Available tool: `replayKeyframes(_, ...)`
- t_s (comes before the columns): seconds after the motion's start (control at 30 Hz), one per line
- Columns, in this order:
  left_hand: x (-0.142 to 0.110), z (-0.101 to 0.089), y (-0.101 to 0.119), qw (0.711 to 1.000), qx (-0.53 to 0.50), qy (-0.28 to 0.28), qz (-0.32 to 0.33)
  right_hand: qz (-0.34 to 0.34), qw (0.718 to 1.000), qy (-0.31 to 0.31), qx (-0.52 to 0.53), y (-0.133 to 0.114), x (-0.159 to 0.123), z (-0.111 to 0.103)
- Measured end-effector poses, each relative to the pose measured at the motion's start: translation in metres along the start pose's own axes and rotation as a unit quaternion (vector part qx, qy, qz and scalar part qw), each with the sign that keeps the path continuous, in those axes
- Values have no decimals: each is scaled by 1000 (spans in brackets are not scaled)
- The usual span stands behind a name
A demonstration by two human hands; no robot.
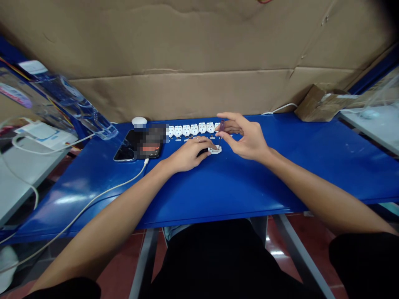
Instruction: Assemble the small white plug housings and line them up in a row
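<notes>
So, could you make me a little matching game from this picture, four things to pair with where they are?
Things:
1. screwdriver
2. small white piece
3. cardboard box
4. clear bottle

Places:
A. at the back right of the blue table
B. at the fingertips of the left hand
C. over towards the table's left end
D. upright in the fingers of the right hand

Right pairs: 1-D, 2-B, 3-A, 4-C.
</notes>
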State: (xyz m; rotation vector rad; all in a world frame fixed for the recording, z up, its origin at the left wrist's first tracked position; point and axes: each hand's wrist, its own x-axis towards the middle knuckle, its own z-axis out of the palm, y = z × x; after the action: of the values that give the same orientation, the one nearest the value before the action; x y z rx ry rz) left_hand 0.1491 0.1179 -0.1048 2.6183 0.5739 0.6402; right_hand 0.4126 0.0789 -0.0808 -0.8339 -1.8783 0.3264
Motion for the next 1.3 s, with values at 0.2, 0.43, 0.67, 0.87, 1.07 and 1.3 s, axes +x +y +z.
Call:
replayKeyframes(0.2, -1, 0, -1, 1000, 7, 3, 2, -23, 1000, -3, -10, 1, 2, 1)
replayKeyframes(0.43, 0, 0, -1, 1000, 3, 0, 0, 1, 1000, 6, -9, -1, 1, 3)
replayKeyframes(0.67, 0, 0, 0, 1000, 0, -4, -1, -17, 1000, -17, 15, -3, 2, 1)
replayKeyframes(0.87, 0, 1, -2, 1000, 9, 0, 1, -24, 1000, 12, -5, -1, 3, 0)
replayKeyframes(1.07, -1, 2, -4, 1000, 10, 3, 10, -4, 1000, 2, 19, -2, 1, 0)
replayKeyframes(1.3, -1, 1, -3, 1000, 15, 3, 6, 16, 997, -42, 64, -3, 3, -3)
